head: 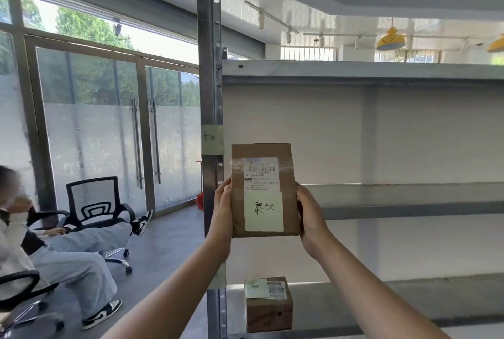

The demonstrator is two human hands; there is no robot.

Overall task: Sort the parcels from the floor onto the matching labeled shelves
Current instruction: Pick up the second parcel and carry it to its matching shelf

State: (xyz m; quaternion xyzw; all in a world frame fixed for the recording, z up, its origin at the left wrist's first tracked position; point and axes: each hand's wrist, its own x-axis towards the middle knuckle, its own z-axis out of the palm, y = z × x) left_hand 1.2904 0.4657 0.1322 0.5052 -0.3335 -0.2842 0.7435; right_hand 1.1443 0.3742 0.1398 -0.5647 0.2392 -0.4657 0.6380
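I hold a brown cardboard parcel upright in front of the grey metal shelf unit. My left hand grips its left edge and my right hand grips its right edge. The parcel carries a printed shipping label and a pale note with handwritten characters. A green paper label with similar handwriting is stuck on the shelf's upright post, just left of the parcel. Behind the parcel runs a bare shelf board. On the shelf below stands a second brown parcel with its own pale note.
A higher shelf board crosses above. At the left a person sits with legs stretched onto a black mesh office chair. Glass doors stand behind them. The grey floor lies left of the post.
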